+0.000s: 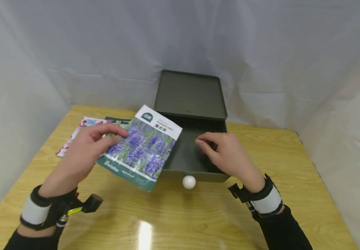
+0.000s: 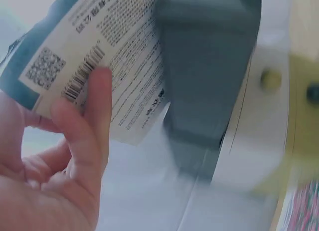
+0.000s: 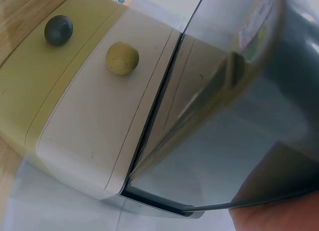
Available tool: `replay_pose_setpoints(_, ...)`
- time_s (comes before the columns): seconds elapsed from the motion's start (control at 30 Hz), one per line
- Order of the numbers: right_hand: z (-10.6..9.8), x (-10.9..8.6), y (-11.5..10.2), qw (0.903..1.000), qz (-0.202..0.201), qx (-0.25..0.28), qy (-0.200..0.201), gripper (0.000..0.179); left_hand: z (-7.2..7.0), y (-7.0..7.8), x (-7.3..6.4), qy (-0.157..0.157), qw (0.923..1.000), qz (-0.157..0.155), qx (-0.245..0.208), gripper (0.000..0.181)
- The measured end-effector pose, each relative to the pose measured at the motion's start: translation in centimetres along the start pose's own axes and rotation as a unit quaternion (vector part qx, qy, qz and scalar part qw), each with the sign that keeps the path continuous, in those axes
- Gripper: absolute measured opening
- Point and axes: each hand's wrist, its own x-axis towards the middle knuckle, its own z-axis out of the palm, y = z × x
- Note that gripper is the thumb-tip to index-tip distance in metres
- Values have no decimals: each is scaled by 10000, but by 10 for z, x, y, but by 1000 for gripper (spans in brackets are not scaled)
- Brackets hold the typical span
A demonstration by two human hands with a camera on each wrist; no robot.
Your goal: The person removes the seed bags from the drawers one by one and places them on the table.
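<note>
Backdrop: pale sheeting [image 1: 111, 41], creased. Table [image 1: 292, 222]: wood-grain, glare in the foreground. Packet [image 1: 145, 149]: pinched in left hand [image 1: 84, 151], slanted, above the left side of the drawer [image 1: 209, 176]. Drawer: pulled out, white knob [image 1: 189, 182] on its front. Right hand [image 1: 230, 154]: over the drawer, fingers loosely bent, nothing seen in them. Risks, judged: packet catching the rim if lowered askew; corner drooping or slipping, from a one-sided grip.

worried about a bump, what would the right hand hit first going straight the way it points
The right hand would likely meet the lavender packet in the left hand, though depth is unclear.
</note>
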Motion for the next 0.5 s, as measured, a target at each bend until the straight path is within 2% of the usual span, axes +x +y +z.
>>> replay_pose_setpoints(0.03,0,0,0,10000,-21,6,2,29,-10,-4,-4,54,9999,-5,-126,24)
replay_pose_setpoints(0.07,0,0,-1,10000,-38,11,-7,29,-20,-9,-9,177,9998,-6,-40,23)
replay_pose_setpoints(0.17,-1,1,-1,10000,-71,19,-31,29,-53,-26,-18,575,9970,-287,423,26)
replay_pose_setpoints(0.2,-1,1,-1,10000,-72,13,-47,29,-65,-33,-20,707,9938,-411,748,28)
replay_pose_setpoints(0.27,-1,1,-2,10000,-47,8,-79,30,-86,-48,-22,1025,9776,-755,1677,34)
replay_pose_setpoints(0.33,-1,0,-3,10000,-23,10,-87,29,-106,-66,-19,1161,9621,-1150,2181,40)
replay_pose_setpoints(0.43,-2,0,-4,10000,-13,-17,-77,29,-132,-96,-10,1413,9430,-1596,2556,47)
replay_pose_setpoints(0.5,-2,0,-5,10000,-35,-52,-61,28,-147,-119,-5,1535,9361,-1760,2629,49)
